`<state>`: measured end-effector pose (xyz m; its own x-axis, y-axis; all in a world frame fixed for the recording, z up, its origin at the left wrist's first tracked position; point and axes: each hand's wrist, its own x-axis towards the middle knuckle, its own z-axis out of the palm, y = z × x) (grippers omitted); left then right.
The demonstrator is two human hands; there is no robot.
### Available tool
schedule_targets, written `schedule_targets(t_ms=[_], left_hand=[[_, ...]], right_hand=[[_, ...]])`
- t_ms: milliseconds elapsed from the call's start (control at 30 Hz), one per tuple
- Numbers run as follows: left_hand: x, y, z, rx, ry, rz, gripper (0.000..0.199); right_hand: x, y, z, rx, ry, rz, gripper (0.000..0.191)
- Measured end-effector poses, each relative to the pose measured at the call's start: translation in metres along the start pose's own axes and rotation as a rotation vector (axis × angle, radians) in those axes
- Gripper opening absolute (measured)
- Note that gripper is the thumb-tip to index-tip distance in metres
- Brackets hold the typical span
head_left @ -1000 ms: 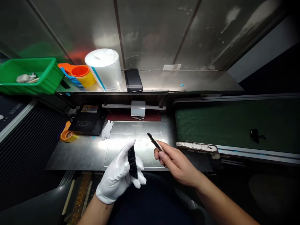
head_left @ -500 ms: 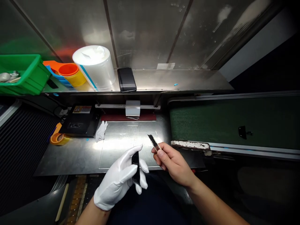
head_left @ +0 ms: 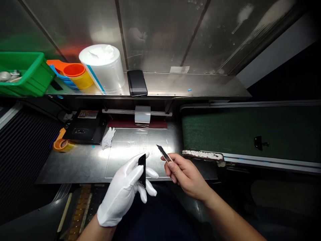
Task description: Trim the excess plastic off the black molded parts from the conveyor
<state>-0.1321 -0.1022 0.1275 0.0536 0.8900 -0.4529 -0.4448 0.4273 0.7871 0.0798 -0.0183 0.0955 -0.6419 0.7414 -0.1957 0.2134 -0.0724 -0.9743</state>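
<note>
Here the steel tabletop carries a lit clear sheet, with a green belt to its right bearing one small dark piece. Above the tabletop's near edge, the gloved left hand pinches a thin black part upright. The bare right hand pinches a knife, blade just beside the part, apparently not touching: trimming seems barely begun.

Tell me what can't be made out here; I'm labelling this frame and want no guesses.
Head view only:
- Small black part: the gloved left hand covers most of it, seen edge-on.
- Green bin: cut off by the left edge; contents too small.
- Dark item on the conveyor belt: too small and dim.
- Blade tool handle: hidden inside the right hand.
</note>
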Motion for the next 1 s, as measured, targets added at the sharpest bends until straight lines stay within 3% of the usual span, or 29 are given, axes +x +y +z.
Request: schedule_targets(t_ms=[233, 400, 700, 900, 1000], left_hand=[[-0.004, -0.003, 0.001, 0.153, 0.084, 0.044, 0.045], [-0.008, -0.008, 0.003, 0.259, 0.095, 0.065, 0.048], [-0.009, -0.016, 0.006, 0.546, 0.077, 0.088, 0.044], [-0.01, -0.014, 0.006, 0.567, 0.065, 0.063, 0.045], [-0.01, -0.013, 0.007, 0.414, 0.005, 0.011, 0.05]], right_hand=[[-0.001, 0.006, 0.012, 0.131, 0.009, 0.091, 0.031], [0.012, -0.004, 0.019, 0.192, 0.084, 0.117, 0.034], [0.025, -0.023, 0.021, 0.076, 0.098, 0.068, 0.023], [0.024, -0.021, 0.022, 0.055, 0.086, 0.086, 0.025], [0.025, -0.017, 0.022, 0.099, 0.071, 0.09, 0.026]])
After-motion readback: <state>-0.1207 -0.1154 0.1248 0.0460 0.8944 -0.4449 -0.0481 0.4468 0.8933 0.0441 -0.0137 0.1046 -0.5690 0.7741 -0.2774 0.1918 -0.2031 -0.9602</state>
